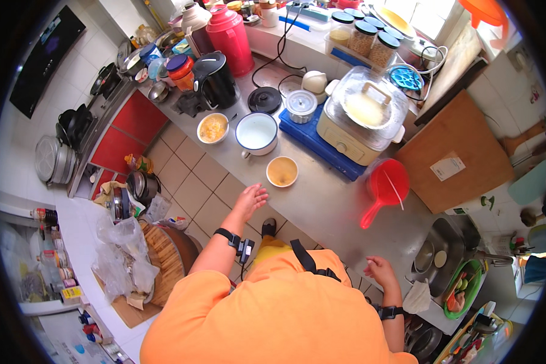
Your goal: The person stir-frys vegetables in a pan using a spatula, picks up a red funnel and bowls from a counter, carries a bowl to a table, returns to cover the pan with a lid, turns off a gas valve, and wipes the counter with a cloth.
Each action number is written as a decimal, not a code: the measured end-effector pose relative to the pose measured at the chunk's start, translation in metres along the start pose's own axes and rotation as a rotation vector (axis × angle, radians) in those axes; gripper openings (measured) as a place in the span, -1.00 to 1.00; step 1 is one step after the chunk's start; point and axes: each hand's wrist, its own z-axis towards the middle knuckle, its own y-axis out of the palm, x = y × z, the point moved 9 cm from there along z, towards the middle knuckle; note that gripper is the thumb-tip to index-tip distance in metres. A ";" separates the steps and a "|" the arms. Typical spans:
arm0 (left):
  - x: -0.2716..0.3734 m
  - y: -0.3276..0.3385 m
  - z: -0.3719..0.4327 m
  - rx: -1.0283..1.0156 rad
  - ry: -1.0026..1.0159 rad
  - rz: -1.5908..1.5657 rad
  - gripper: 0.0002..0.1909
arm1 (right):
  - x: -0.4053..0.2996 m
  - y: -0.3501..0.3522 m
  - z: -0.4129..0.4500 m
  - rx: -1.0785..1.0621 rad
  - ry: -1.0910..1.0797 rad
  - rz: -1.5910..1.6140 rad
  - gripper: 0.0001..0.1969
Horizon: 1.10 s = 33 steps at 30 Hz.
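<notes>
My left hand (251, 200) is held out at the edge of the steel counter (327, 214), palm partly up, with nothing in it. Just beyond its fingertips stands a white bowl (282, 172) with a yellowish-orange inside. Behind that are a white enamel mug (256, 132) with a blue rim and a bowl of yellow and white food (213, 128) with a spoon in it. My right hand (380, 269) hangs by the counter's front edge, left of the sink, its fingers loosely bent around nothing visible. A red plastic dipper (389, 182) with a pale stick across it sits farther back.
An electric steamer (361, 118) with a clear lid and a lidded glass jar (301, 107) stand on a blue box (321, 144). A black kettle (214, 79) and a pink thermos flask (231, 43) are behind. A wooden board (457, 152) leans right, near the sink (455, 236) and a green basket (464, 291).
</notes>
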 end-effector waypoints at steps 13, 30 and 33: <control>0.041 0.026 0.048 -0.399 -0.161 0.411 -0.40 | -0.163 0.203 0.124 -0.349 -0.117 0.404 -0.39; 0.048 0.044 0.056 -0.518 -0.124 0.458 -0.45 | -0.199 0.242 0.159 -0.195 -0.022 0.773 -0.32; 0.048 0.053 0.051 -0.549 -0.117 0.458 -0.46 | -0.200 0.233 0.147 -0.162 -0.037 0.771 -0.33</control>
